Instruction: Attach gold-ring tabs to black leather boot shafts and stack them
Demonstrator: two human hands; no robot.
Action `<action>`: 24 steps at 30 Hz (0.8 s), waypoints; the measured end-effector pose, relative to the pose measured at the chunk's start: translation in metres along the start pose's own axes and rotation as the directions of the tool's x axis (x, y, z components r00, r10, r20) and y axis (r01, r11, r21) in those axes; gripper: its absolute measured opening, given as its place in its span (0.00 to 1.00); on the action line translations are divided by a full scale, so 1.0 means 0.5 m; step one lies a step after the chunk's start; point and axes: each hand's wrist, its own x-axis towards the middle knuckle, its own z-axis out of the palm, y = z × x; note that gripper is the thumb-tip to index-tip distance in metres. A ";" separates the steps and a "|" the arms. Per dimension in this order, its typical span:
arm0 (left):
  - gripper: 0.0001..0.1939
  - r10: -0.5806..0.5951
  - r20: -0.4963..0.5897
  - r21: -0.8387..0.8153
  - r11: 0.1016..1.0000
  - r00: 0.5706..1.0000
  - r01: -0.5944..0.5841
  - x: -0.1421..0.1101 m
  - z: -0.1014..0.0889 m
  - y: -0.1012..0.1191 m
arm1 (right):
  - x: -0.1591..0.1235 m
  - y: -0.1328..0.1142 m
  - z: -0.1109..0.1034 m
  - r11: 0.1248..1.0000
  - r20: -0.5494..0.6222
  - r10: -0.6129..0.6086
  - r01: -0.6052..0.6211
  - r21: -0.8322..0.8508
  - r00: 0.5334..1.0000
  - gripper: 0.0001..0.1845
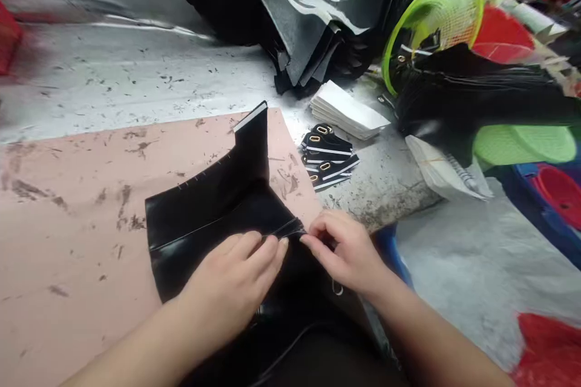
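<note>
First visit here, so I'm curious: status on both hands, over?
Left hand on glossy black piece. Right hand pinching its edge. Piece partly on pink mat. Gold-eyeleted tabs beyond, touching neither hand.

Glossy black piece [209, 211] — smudged pink mat [77, 224] — lime-green basket [454, 9], gold-ringed black straps [329, 148]

1 camera, worn on the person's head, supplied the 1 view. It looked forward and down over the counter [136, 72], near enough that the left hand [240, 275] and right hand [347, 251] appeared large in the lower middle, with the black piece [204, 211] near the centre. The wide field also took in the yellow-green basket [458, 9], farther off at the upper right.
</note>
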 end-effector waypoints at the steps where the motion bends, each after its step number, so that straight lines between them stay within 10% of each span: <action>1: 0.21 0.002 0.004 0.001 1.000 1.000 -0.002 0.002 0.000 -0.001 | -0.001 0.002 0.004 1.000 -0.025 0.001 -0.001 -0.017 1.000 0.08; 7: 0.17 -0.018 0.031 0.004 1.000 0.999 0.018 0.016 -0.001 -0.001 | 0.002 0.002 0.022 0.985 -0.076 0.055 -0.066 -0.157 0.996 0.09; 20: 0.22 -0.054 0.187 -0.092 0.993 0.981 0.072 0.074 0.002 -0.013 | 0.013 -0.010 -0.033 0.938 0.243 0.345 -0.329 -0.106 0.906 0.07; 24: 0.18 -0.267 -0.092 -0.172 0.953 0.959 0.249 0.074 -0.022 -0.061 | 0.017 -0.029 -0.043 0.930 0.273 0.366 -0.344 -0.126 0.890 0.06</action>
